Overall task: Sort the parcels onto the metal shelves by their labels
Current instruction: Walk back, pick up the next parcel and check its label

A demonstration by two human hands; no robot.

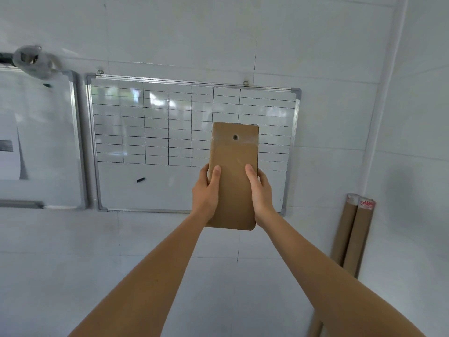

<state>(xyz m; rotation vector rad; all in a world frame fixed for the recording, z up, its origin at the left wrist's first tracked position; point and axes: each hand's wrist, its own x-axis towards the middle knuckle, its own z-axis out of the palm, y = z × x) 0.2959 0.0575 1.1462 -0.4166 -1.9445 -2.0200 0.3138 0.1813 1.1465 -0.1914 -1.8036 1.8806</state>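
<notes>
So right now both hands are up at arm's length holding one parcel [233, 176] in front of the wall. Left hand [206, 190] grips the left edge with the thumb lying on the near face, and right hand [261, 190] does the same on the right edge. Both have it around the lower-middle part, fingers wrapped behind where I can't see them.

The parcel is a flat brown cardboard box, taped, with a small round hole near its top end. Long axis runs up and down in the view, hole end pointing up and away from the person, the bottom end sitting just above the wrists. It's pretty much upright, maybe leaning a hair to the right. It's floating in front of the lower right part of a gridded whiteboard [170, 122], not touching anything but the hands.

My guess on the step: this is the check-the-label bit, or the carry. Thing is, the face toward the camera shows no label at all, just plain card and tape. So the next move probably calls for flipping it over to find the label, then turning toward the shelves, which aren't in view here.

Other stuff: a second board [48, 142] off to the left, and a couple of cardboard tubes [352, 234] leaning in the right corner.
</notes>
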